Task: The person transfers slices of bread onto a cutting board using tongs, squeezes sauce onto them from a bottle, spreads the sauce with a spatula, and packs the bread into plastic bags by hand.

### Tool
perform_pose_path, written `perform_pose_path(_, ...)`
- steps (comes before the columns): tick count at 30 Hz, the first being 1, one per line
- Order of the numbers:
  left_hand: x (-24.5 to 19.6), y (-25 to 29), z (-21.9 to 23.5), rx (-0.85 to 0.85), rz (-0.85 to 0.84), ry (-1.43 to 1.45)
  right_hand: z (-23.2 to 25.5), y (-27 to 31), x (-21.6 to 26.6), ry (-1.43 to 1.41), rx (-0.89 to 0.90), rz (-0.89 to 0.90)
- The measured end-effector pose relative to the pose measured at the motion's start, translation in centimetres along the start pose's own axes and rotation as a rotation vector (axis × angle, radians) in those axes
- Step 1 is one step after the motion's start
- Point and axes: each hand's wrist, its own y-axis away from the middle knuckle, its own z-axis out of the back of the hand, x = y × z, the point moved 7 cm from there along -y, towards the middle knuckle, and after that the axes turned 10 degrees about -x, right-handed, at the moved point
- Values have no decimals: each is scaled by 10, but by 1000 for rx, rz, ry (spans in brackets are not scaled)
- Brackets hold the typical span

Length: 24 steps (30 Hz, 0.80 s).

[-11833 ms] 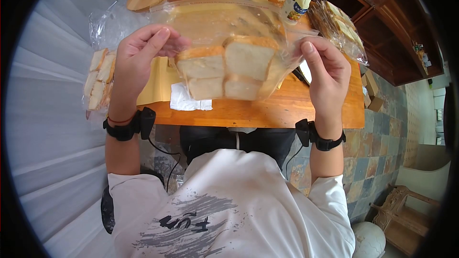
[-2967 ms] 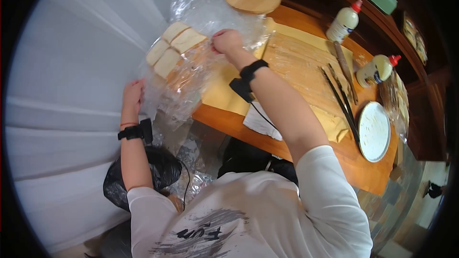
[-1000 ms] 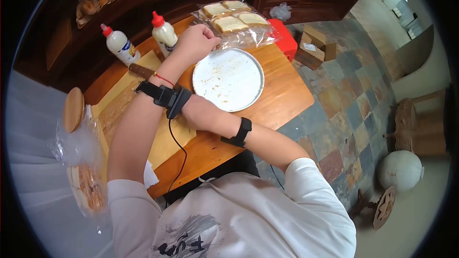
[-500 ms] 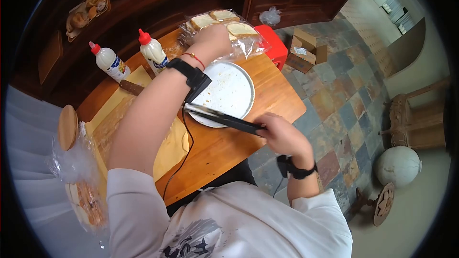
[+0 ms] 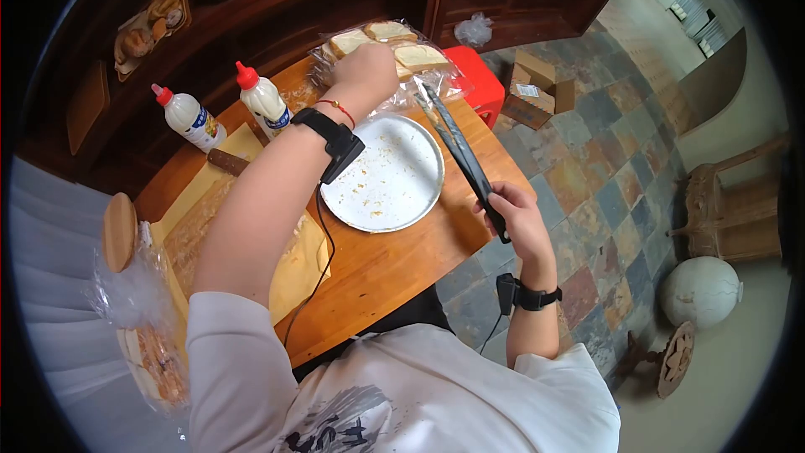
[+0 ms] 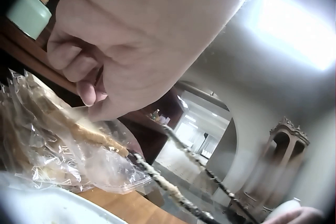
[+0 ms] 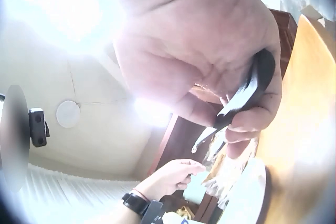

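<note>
A person in a white shirt [image 5: 419,369] worked at a wooden table [image 5: 356,302], and both hands were busy near the same end of it. The right hand [image 5: 518,216] held black tongs [image 5: 464,155], with its fingers wrapped round the handle end. The two arms of the tongs stood a little apart, and bits of pale, lumpy food were stuck to them. Their tips pointed at a see-through bag [image 5: 417,80] with slices of bread [image 5: 421,56] in it, lying at the table's far edge. One tip was right by the end of a slice, but I could not tell if it touched. The left hand [image 5: 366,74] was over that bag, its fingers curled in and pinching the plastic. Just beside the bag, nearer the person, sat a round white plate [image 5: 419,164] dotted with crumbs [image 5: 376,214]. Under the left arm lay yellow paper [image 5: 293,277], and past it stood two bottles [image 5: 191,120] [image 5: 267,109] with red tops. Way over on the left were a round wooden board [image 5: 119,232] and another bag of bread [image 5: 153,361]. A red stool [image 5: 478,84] stood behind the far end of the table, and a cardboard box [image 5: 537,92] sat on the stone floor [image 5: 579,193] near it.
</note>
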Motion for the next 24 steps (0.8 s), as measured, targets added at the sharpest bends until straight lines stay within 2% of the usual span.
perform_pose_path(4, 6, -3, 1, -86, 8, 43, -19, -21, -3, 43, -17, -56)
perform_pose_path(16, -4, 4, 24, -99, -58, 84, -50, -42, 11, 26, 21, -57)
perform_pose_path(24, -8, 11, 26, -158, -130, 90, -75, -57, 31, -123, 160, -143)
